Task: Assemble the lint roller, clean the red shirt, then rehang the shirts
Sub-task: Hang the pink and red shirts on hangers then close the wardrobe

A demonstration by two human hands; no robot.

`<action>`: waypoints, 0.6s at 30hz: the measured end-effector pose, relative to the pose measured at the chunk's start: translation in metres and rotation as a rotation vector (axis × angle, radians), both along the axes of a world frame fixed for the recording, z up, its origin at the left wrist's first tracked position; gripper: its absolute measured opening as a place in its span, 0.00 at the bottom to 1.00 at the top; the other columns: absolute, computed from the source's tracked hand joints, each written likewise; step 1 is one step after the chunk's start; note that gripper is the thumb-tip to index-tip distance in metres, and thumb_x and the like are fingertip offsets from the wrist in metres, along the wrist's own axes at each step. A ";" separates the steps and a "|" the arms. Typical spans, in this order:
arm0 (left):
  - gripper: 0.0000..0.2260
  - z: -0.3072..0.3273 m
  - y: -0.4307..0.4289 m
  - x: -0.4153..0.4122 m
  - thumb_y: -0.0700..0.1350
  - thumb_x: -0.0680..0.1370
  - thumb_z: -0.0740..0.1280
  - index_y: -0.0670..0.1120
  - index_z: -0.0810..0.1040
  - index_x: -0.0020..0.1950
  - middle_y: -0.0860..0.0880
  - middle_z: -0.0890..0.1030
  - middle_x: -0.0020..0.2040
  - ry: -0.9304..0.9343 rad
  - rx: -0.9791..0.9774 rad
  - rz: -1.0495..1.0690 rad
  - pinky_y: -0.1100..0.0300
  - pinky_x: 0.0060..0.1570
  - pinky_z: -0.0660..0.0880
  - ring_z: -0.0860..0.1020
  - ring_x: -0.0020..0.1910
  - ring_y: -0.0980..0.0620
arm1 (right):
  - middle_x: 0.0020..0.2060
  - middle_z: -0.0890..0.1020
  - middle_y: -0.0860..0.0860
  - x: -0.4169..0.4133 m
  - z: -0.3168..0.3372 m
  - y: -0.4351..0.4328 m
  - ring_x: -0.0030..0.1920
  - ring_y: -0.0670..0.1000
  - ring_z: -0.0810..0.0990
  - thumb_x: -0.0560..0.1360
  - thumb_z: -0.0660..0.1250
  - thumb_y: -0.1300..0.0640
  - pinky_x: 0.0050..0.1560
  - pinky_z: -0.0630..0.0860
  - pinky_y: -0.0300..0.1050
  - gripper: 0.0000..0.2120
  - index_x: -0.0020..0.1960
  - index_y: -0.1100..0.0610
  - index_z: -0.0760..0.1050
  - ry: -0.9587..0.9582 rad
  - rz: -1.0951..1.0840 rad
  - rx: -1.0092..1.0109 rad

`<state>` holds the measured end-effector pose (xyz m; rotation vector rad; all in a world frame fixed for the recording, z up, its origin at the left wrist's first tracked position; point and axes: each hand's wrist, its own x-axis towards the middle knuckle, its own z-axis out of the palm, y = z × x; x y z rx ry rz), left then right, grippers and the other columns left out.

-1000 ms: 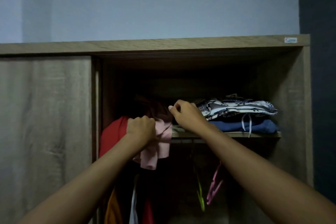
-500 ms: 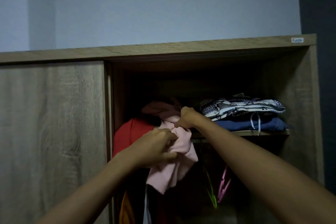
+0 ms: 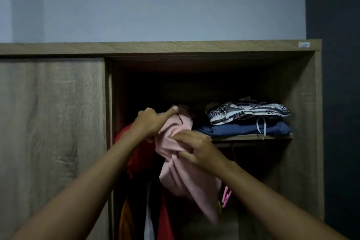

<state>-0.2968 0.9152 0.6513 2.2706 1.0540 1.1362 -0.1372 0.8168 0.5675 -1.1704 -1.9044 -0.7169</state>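
Observation:
A pink shirt (image 3: 181, 173) hangs bunched in front of the open wardrobe, its lower part trailing down. My left hand (image 3: 151, 122) grips its top edge near the shelf, thumb stretched along the cloth. My right hand (image 3: 196, 149) grips the pink fabric a little lower and to the right. Behind the pink shirt, a red shirt (image 3: 136, 154) hangs at the left of the opening, mostly hidden by my left forearm. No lint roller is in view.
A wooden shelf (image 3: 251, 137) carries a folded blue garment (image 3: 247, 129) under a black-and-white patterned one (image 3: 247, 112). The sliding door (image 3: 52, 132) covers the wardrobe's left half. Orange, white and red clothes (image 3: 148, 220) hang below; pink and green hangers (image 3: 225, 198) dangle at right.
The pink shirt has come further out and down from the shelf. My right hand dropped from the shelf edge onto the pink cloth; my left hand rose to its top.

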 end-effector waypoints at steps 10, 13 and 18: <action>0.12 -0.040 -0.008 0.027 0.47 0.66 0.68 0.47 0.64 0.33 0.52 0.65 0.29 0.135 0.651 -0.291 0.56 0.34 0.58 0.70 0.32 0.45 | 0.35 0.84 0.50 0.023 0.011 -0.018 0.36 0.49 0.82 0.75 0.68 0.53 0.42 0.78 0.53 0.07 0.43 0.56 0.81 0.436 -0.157 0.069; 0.09 -0.055 -0.016 0.016 0.42 0.71 0.71 0.49 0.70 0.40 0.51 0.72 0.35 0.194 0.804 -0.512 0.60 0.37 0.63 0.67 0.35 0.55 | 0.38 0.84 0.50 0.026 0.043 -0.017 0.42 0.53 0.83 0.75 0.70 0.47 0.47 0.79 0.53 0.11 0.49 0.54 0.79 0.614 -0.295 0.107; 0.05 -0.079 -0.034 0.009 0.39 0.75 0.68 0.43 0.77 0.49 0.47 0.79 0.46 0.393 0.812 -0.603 0.70 0.45 0.62 0.69 0.43 0.60 | 0.71 0.71 0.59 0.001 0.075 0.002 0.69 0.63 0.72 0.65 0.69 0.29 0.65 0.72 0.55 0.52 0.78 0.55 0.55 0.398 -0.614 -0.370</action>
